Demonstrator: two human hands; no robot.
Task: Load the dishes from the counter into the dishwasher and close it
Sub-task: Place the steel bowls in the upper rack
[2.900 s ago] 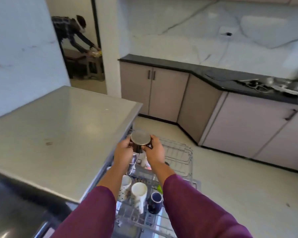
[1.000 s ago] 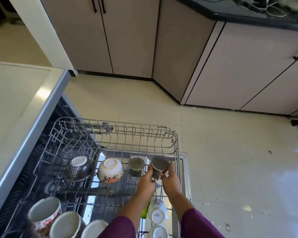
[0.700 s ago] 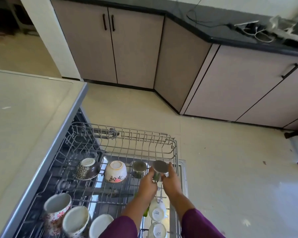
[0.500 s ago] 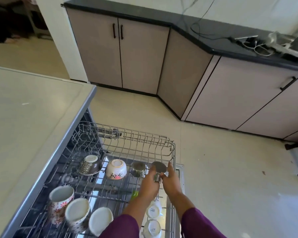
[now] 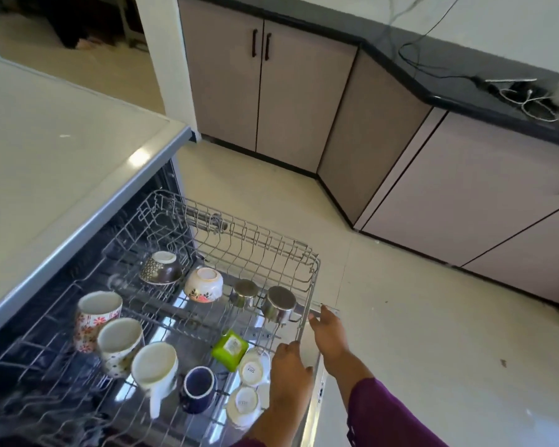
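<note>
The wire upper rack (image 5: 307,272) of the dishwasher is pulled out and holds upturned dishes. Two steel cups stand side by side near its right rim, a smaller steel cup (image 5: 245,292) and a larger steel cup (image 5: 280,302). Left of them lie a white floral bowl (image 5: 204,284) and a dark patterned bowl (image 5: 159,268). Several mugs (image 5: 120,341) and small white cups (image 5: 253,369) fill the near rows. My left hand (image 5: 289,372) hangs over the rack's front right corner, holding nothing. My right hand (image 5: 327,329) is just outside the rim with straight fingers, empty.
A pale counter (image 5: 46,150) runs along the left above the dishwasher. A green tablet box (image 5: 229,346) shows beneath the rack. Beige cabinets (image 5: 291,101) under a black worktop (image 5: 465,88) with cables stand across the tiled floor (image 5: 417,317).
Both hands have let go of the larger steel cup, which now stands upturned in the rack beside the smaller one. The hands have drawn back toward me.
</note>
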